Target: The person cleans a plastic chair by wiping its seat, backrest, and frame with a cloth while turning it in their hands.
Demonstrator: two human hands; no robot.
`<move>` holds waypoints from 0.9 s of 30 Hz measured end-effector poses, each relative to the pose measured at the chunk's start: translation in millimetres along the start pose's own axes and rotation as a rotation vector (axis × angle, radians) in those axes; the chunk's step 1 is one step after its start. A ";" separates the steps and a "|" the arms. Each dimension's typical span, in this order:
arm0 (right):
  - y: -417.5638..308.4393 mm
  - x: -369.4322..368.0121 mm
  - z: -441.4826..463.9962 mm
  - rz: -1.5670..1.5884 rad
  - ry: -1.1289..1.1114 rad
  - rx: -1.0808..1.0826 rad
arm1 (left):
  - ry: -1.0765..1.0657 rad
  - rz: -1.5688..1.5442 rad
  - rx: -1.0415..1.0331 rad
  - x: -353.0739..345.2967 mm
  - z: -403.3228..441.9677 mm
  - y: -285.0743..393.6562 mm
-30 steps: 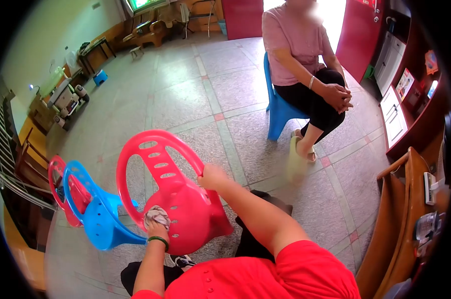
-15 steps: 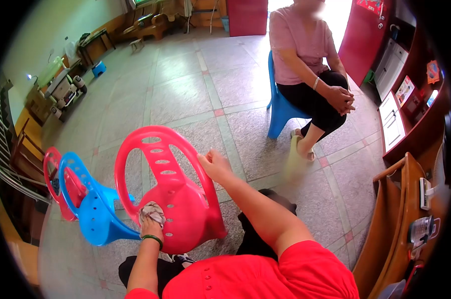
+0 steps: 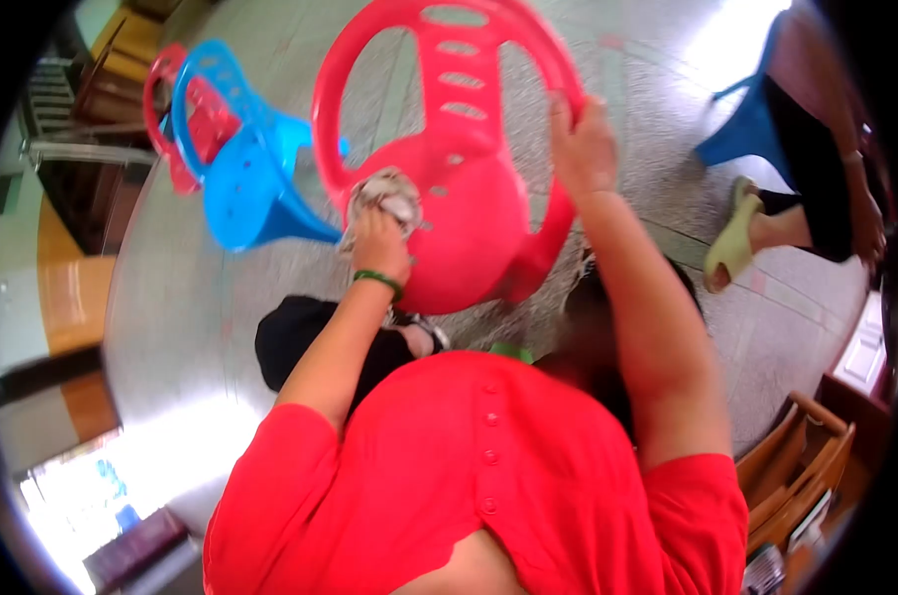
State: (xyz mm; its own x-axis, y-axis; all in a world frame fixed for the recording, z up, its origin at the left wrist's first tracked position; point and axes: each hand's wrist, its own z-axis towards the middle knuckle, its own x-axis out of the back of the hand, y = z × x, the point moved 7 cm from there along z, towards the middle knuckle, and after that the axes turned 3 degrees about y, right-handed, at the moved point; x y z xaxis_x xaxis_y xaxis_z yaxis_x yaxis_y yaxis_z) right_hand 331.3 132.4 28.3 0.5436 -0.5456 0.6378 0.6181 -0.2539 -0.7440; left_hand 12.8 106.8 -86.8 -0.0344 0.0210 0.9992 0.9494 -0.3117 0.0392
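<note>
A red plastic chair (image 3: 459,213) with an oval backrest and slots down its middle stands before me. My left hand (image 3: 381,243), with a green bangle at its wrist, presses a crumpled pale cloth (image 3: 389,194) onto the left side of the chair's seat. The cloth hides part of the seat edge and some of the fingertips. On the other side, my right hand (image 3: 585,149) grips the right rim of the backrest, its fingers partly behind the rim.
A blue plastic chair (image 3: 245,193) stands to the left, with another red chair (image 3: 206,124) behind it. At right, a seated person (image 3: 816,149) in light green slippers (image 3: 731,238) sits on a blue chair (image 3: 746,119). Wooden furniture (image 3: 791,461) stands at lower right.
My view has tilted down and turned, so the chairs appear higher up. The cloth remains at the left side of the seat, and my right hand still holds the backrest.
</note>
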 end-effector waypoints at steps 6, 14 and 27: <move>1.9 0.5 -4.1 -0.087 0.028 0.085 | 0.173 -0.030 0.174 -10.7 13.5 16.8; -2.1 0.5 -3.1 -0.069 0.078 0.110 | 0.202 -0.206 -0.002 -5.8 124.5 100.5; -2.3 -3.2 -8.2 -0.137 0.013 -0.014 | -0.046 -0.681 -0.556 19.1 24.0 184.8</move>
State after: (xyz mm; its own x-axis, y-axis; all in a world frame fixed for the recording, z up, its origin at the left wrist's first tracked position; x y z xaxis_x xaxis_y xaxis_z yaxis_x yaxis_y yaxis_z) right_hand 323.5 128.2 26.4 0.4472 -0.5151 0.7312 0.6781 -0.3378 -0.6527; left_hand 195.1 72.4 -60.7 -0.5133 0.4054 0.7564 0.4377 -0.6344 0.6371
